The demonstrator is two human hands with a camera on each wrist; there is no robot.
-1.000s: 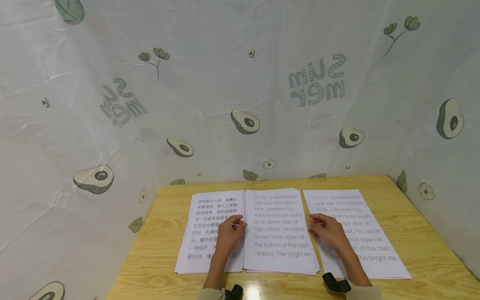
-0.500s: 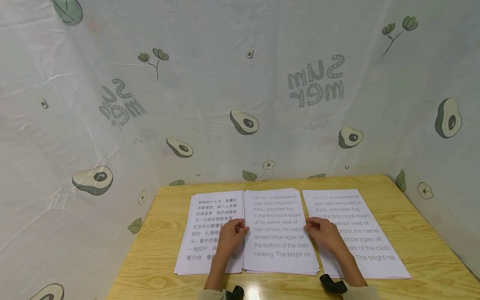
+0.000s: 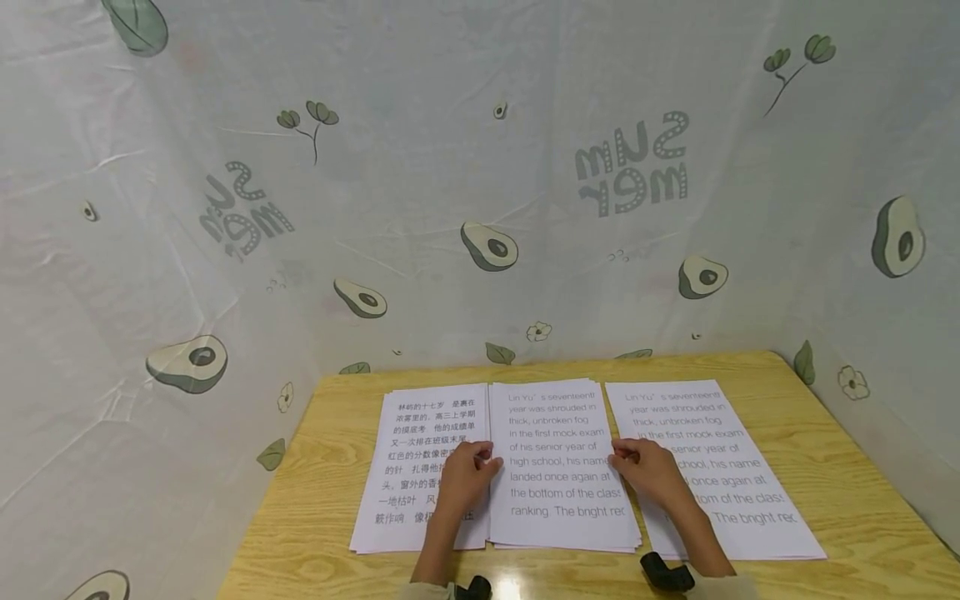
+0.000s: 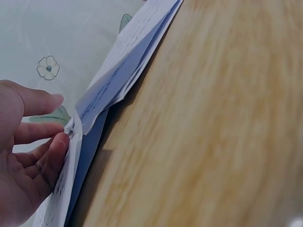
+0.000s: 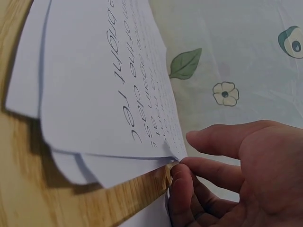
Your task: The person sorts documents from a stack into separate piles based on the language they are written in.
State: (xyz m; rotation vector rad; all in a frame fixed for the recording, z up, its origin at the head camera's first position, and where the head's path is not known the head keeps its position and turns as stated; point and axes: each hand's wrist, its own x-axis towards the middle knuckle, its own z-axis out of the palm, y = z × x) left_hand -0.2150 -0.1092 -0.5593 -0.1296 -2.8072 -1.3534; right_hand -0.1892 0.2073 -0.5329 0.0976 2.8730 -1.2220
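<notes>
Three stacks of printed white paper lie side by side. My left hand (image 3: 467, 479) is over the right side of the left stack (image 3: 405, 492), which carries Chinese text. Its fingertips (image 4: 60, 130) touch the paper edges where the left and middle stacks meet, thumb and fingers apart. At the right edge of the middle stack (image 3: 551, 533), printed in English, is my right hand (image 3: 648, 475). One of its fingertips (image 5: 185, 161) touches that edge beside a slightly raised corner, with another finger held apart above. The hand covers part of the right English stack (image 3: 757, 533).
Under the papers is a wooden table (image 3: 300, 508). A pale curtain (image 3: 420, 183) with avocado and leaf prints hangs behind and at both sides. Sheets in the middle stack are slightly out of line, with lower corners showing.
My left hand has moved slightly right and nearer to me. My right hand has moved slightly left to the middle stack's edge. The stacks stay in place.
</notes>
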